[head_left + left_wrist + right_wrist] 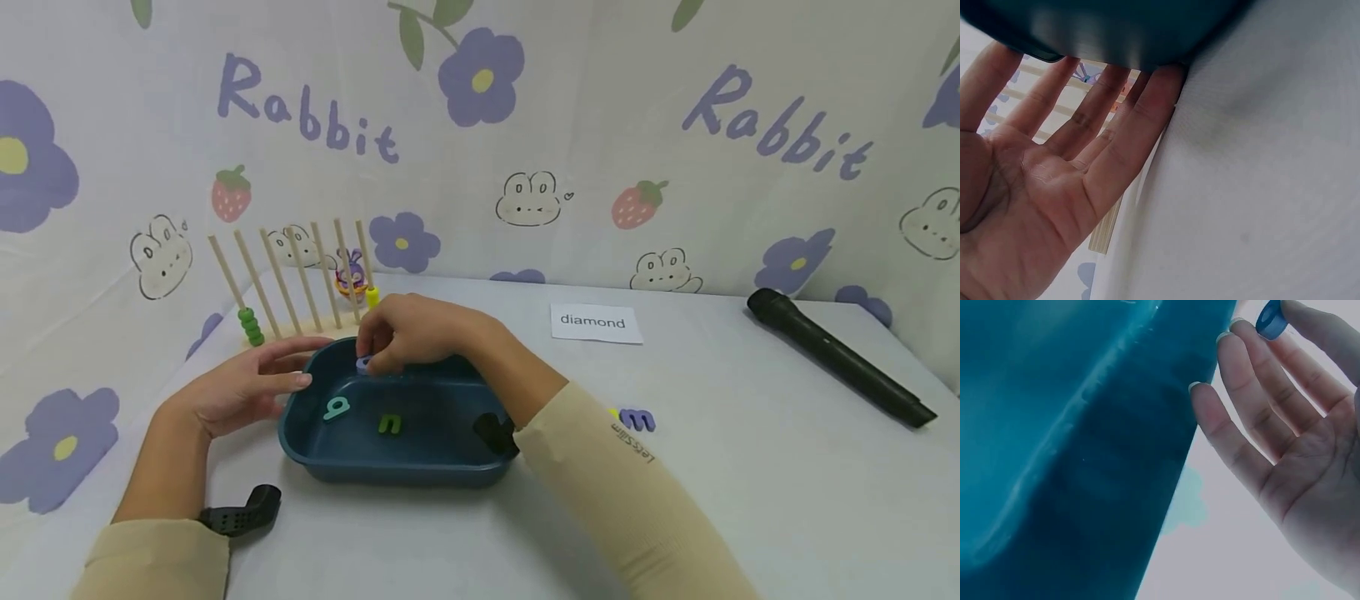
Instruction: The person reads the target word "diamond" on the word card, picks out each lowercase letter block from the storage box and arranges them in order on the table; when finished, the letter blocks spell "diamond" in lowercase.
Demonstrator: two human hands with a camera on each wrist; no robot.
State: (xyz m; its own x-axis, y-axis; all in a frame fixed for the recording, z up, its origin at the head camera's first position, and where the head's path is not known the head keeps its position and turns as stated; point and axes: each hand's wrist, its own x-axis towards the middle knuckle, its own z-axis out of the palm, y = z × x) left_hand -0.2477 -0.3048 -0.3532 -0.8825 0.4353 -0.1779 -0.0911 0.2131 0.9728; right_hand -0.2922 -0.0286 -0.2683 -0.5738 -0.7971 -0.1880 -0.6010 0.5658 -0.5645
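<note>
My right hand (408, 329) is over the back left of the dark blue tray (405, 475), pinching a small purple-blue ring-shaped letter (364, 365) between thumb and fingertip. The right wrist view shows that letter (1271, 320) at the top right, beside the tray wall. At the tray's left side, my left hand (243, 385) touches the wall with fairly straight fingers. In the left wrist view those fingertips meet the tray's outside (1104, 37). A teal letter (336, 407) and a green letter n (390, 424) lie on the tray floor.
Behind the tray stands a rack of wooden rods with green beads (251, 327) and yellow beads (372, 297). A purple letter m (637, 419) lies right of the tray, beside a yellow piece mostly hidden by the sleeve. Farther back are a "diamond" card (596, 323) and a black microphone (840, 358).
</note>
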